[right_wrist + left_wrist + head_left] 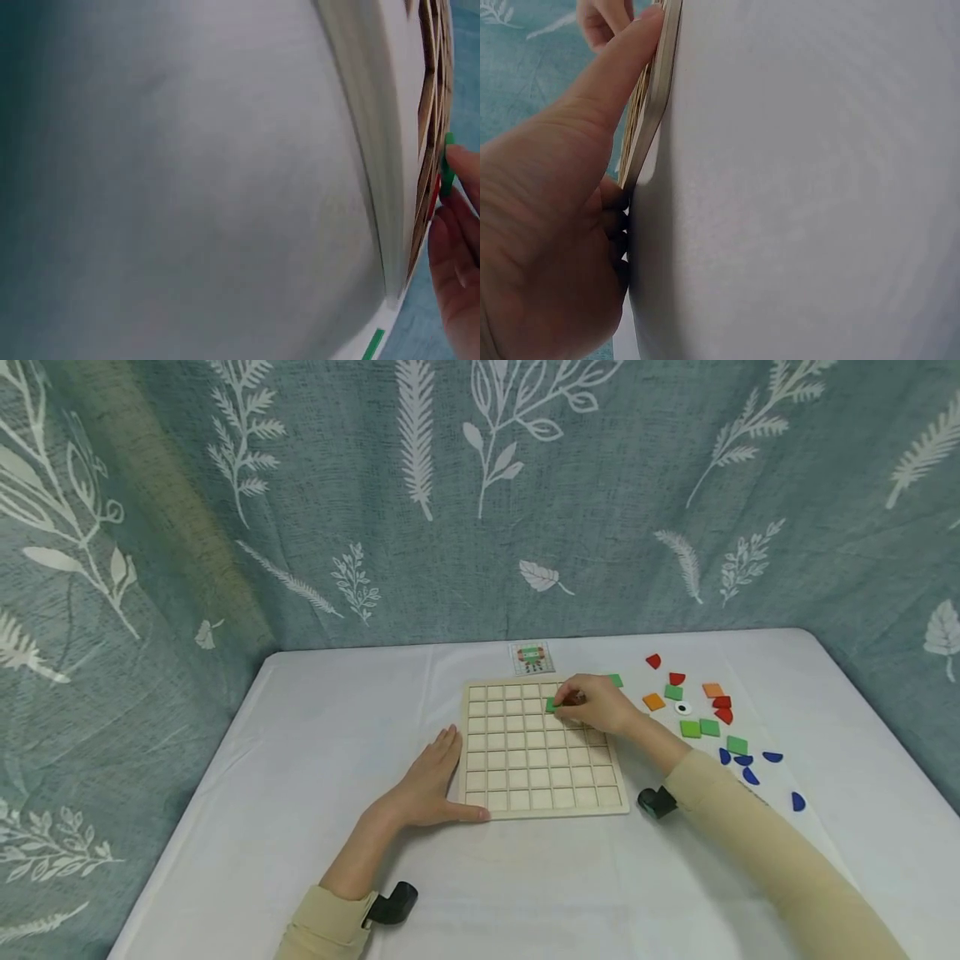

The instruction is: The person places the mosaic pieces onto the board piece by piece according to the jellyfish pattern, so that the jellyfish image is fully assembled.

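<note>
A pale wooden grid board [542,750] lies flat on the white table. My left hand [433,779] rests open against its left edge, thumb along the front corner; the left wrist view shows the thumb [622,67] pressed on the board's edge [651,112]. My right hand [596,703] reaches over the board's upper right cells and pinches a green square tile [551,704] against the grid. A bit of red shows under those fingers. In the right wrist view the green tile [448,165] sits at the fingertips [459,161] beside the board [427,150].
Loose tiles lie right of the board: green squares [708,727], orange squares [654,702], red pieces [723,710], blue pieces [750,768] and a white eye disc [682,708]. A small pattern card [531,658] lies behind the board. A leaf-print curtain [480,493] hangs behind the table.
</note>
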Demonstrator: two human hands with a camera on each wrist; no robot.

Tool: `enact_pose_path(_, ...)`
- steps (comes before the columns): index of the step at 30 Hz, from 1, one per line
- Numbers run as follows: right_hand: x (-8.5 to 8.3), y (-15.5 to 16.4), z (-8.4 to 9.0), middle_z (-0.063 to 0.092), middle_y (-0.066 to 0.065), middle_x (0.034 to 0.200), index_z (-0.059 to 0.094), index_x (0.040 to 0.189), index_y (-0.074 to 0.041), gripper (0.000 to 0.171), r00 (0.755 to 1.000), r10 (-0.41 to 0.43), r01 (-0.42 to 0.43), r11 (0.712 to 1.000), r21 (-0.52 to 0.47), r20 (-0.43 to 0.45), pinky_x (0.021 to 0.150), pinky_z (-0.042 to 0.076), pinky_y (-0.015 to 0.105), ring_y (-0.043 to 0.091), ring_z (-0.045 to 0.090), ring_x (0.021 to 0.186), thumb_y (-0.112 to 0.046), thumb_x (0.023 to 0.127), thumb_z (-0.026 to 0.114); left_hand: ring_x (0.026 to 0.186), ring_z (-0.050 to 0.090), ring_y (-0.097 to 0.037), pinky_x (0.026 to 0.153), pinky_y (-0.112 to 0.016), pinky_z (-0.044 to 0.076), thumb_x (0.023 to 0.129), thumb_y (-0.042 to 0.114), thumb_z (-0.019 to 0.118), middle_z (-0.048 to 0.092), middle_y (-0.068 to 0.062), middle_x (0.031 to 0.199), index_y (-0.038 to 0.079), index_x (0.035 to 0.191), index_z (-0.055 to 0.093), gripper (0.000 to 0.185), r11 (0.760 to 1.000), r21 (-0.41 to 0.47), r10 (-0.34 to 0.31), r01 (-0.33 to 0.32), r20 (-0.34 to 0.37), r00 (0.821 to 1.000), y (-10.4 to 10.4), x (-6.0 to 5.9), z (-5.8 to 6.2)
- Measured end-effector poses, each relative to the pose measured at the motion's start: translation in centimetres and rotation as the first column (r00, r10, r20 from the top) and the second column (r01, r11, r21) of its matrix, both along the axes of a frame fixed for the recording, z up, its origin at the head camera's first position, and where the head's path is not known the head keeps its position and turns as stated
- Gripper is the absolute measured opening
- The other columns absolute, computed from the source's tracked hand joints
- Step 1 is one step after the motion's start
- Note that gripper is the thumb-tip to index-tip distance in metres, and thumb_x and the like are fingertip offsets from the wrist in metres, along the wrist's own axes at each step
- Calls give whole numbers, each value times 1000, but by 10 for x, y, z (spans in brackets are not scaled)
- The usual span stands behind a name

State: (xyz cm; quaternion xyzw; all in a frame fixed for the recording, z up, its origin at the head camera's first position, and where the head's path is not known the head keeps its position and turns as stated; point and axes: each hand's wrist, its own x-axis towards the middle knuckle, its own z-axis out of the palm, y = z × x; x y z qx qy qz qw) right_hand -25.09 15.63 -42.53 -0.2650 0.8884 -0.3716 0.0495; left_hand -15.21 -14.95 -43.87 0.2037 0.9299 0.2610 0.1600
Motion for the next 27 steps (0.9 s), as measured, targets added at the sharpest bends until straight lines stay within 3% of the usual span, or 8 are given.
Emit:
enact_pose_path(6,-1,-4,-1,69,7,100,73,97,-7,9,997,24,-23,999,25,-71,76,53,37,21,63,88,-5,89,71,148,-3,-33,118,-48,7,74,56,79,1,-22,160,-8,152,6,125,1000,-3,7,-7,-3,1000,1,0,0)
enact_pose_path(11,-2,0,1,68,13,115,75,105,-6,15,999,41,-41,999,21,-12,87,53,42,30,63,106,-7,94,64,148,-2,-33,119,-47,7,74,56,79,1,-22,161,-8,152,6,125,1000,-7,10,-10,-1,1000,1,1,-1)
enact_pose_path(15,-4,11,4,66,15,121,74,111,-7,19,998,-54,53,998,32,18,87,53,45,32,63,108,-13,97,61,148,-2,-33,119,-48,6,74,56,79,1,-21,161,-8,152,6,125,1000,-2,7,-7,-1,1000,1,1,-1)
enact_pose_path(19,-4,20,5,67,13,116,75,108,-9,18,992,-125,124,991,51,16,81,53,44,30,63,100,-17,96,65,148,-3,-33,119,-47,6,74,56,79,1,-21,161,-8,152,6,125,1000,-4,11,-11,6,1000,1,1,0)
enact_pose_path(27,-5,11,-1,69,9,108,74,108,-5,18,998,45,-44,999,13,-33,86,50,44,28,59,103,-8,92,68,148,-3,-33,119,-47,6,74,56,79,0,-21,161,-7,152,5,125,1000,-1,16,-16,9,1000,0,2,0)
